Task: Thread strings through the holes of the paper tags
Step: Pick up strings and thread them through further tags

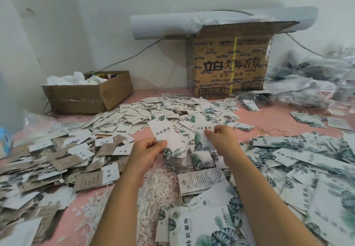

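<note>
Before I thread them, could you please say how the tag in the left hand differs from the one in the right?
The left tag is pinched by the left hand at its lower, leafy end; the right tag by the right hand near its middle. The left tag leans left and looks sharp; the right tag stands straighter, blurred. Both are white with green leaves.

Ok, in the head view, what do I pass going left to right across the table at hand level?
From the left: brown and white tag pile → left hand → leaf-print tag it pinches → second leaf-print tag → right hand pinching it → leaf-print tag heap.
</note>
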### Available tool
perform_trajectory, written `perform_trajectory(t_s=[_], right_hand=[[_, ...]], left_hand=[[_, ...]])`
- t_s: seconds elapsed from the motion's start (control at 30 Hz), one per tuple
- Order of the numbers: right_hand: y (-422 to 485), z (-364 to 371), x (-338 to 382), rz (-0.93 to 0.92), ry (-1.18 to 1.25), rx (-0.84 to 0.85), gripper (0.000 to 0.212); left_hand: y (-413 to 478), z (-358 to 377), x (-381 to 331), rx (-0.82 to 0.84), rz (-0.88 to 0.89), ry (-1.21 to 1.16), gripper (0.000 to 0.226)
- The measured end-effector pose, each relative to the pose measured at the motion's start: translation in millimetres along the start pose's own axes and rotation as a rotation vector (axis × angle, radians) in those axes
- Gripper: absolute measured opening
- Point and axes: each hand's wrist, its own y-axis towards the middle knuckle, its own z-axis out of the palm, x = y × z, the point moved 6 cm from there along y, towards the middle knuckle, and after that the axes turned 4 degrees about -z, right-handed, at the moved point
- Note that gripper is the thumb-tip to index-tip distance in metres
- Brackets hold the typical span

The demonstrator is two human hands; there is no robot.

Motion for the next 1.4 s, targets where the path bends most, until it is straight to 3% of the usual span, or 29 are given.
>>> perform_trajectory(t_s=[0.1,0.17,0.33,0.53,0.67,0.9,1.17,1.4], right_hand=[[-6.5,3.9,15.3,-0.010,0.317,0.105,0.027],[-12.3,12.0,24.3,-0.015,0.372,0.234,0.023],[-23.0,27.3,35.6,-0.109,0.128,0.340,0.031],[-28.6,31.3,44.1,-0.197,-0.002,0.415,0.032],[-32.4,34.6,45.6,-0.161,0.066,0.501,0.028],[-29.6,27.7,49.4,-0.194,-0.132,0.413,0.031],[-28.3,15.6,66.1,-0.313,-0.022,0.255,0.021],[-29.9,0.4,77.5,-0.397,0.050,0.107,0.007]], left_hand=[[0.4,2.0,0.1,0.016,0.009,0.032,0.024],[-1.1,5.4,-1.8,0.059,0.025,0.032,0.024],[-9.5,19.2,-10.7,0.249,0.082,-0.026,0.017],[-14.4,27.5,-10.9,0.344,0.052,0.012,0.014],[-13.8,25.9,-10.9,0.266,0.056,-0.023,0.016],[-5.6,9.5,-11.7,0.081,0.080,-0.065,0.015],[-13.2,16.5,-21.2,0.153,0.137,-0.070,0.013],[-26.9,29.0,-39.2,0.280,0.249,0.005,0.028]])
